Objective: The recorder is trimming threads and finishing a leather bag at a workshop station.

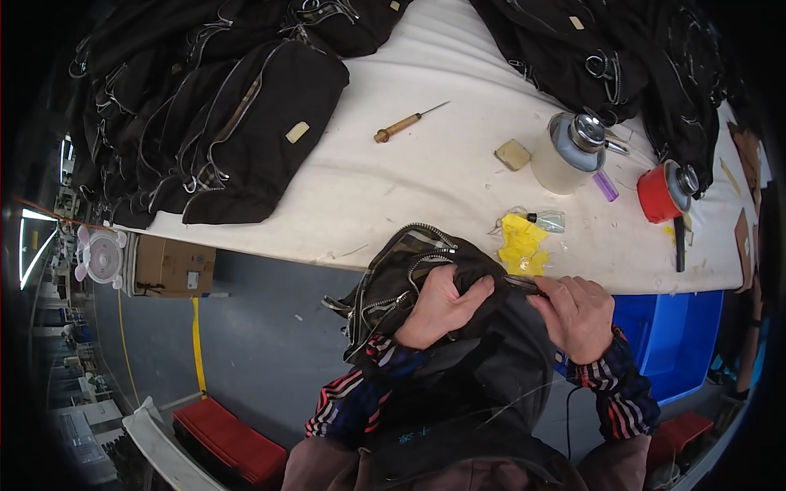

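Observation:
A black fabric bag [393, 259] with metal zippers and a plaid lining lies over my lap at the table's front edge. My left hand [444, 308] is closed on its black cloth, thumb stretched toward the right. Just to the right, my right hand [575, 314] is closed with thumb and fingers pinched around a slim metal tool [520, 282]. The tool's tip points left, against the bag's edge; its exact kind is mostly hidden by my fingers. A crumpled yellow cloth [522, 245] lies on the table just beyond the tool.
Black zippered bags [270, 123] are heaped at the left, more bags [565, 49] at the far right. On the white-covered table [393, 180] lie a wooden-handled awl [399, 128], a pale block [513, 155], a small glass bottle [550, 221], and white [559, 168] and red [653, 195] pump dispensers. A blue bin [675, 344] stands below right.

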The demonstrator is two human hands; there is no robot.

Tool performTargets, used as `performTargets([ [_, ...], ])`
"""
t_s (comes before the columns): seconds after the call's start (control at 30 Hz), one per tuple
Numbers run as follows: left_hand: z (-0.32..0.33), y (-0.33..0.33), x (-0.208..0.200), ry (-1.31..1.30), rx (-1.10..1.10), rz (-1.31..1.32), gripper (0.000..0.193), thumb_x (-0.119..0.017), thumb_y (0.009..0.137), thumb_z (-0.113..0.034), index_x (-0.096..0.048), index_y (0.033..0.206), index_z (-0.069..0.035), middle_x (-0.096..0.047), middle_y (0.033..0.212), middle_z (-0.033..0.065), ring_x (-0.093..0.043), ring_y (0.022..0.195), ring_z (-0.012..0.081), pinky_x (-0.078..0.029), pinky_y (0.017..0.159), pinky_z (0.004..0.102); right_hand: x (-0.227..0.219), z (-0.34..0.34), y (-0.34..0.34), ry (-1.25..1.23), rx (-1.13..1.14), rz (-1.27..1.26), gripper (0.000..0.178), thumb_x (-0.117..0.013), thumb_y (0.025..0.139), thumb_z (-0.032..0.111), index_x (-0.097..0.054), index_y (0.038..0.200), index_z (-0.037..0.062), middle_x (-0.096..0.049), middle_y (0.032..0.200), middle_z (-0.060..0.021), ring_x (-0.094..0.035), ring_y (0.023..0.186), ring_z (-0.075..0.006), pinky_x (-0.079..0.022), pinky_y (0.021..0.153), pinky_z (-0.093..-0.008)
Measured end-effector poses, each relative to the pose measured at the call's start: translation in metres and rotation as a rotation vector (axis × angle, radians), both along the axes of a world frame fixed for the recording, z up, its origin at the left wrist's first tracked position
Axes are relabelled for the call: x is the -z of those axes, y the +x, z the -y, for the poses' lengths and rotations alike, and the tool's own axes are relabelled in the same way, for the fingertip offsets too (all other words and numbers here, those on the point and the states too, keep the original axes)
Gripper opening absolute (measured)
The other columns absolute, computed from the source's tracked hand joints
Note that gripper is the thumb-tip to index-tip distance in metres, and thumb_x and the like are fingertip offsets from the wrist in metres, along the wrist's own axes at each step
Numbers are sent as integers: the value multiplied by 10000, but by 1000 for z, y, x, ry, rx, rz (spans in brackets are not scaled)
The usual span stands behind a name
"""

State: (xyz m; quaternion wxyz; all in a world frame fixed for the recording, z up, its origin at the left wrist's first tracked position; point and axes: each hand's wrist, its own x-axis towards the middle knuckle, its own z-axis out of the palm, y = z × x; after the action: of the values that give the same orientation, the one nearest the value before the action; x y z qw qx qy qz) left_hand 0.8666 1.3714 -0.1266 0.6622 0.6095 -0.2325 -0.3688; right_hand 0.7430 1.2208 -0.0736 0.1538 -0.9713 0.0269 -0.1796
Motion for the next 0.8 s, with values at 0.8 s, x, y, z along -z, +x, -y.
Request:
performTargets([
  [0.8, 3, 0, 2, 6, -4, 26, 119, -567, 811, -66, -570, 822, 52, -578, 656, 59, -470, 595, 90, -423, 593, 257, 7, 12, 0, 44, -68, 52, 278, -703, 667, 123, -574, 896, 35, -525, 666, -67, -526, 548, -228, -397, 479, -320],
])
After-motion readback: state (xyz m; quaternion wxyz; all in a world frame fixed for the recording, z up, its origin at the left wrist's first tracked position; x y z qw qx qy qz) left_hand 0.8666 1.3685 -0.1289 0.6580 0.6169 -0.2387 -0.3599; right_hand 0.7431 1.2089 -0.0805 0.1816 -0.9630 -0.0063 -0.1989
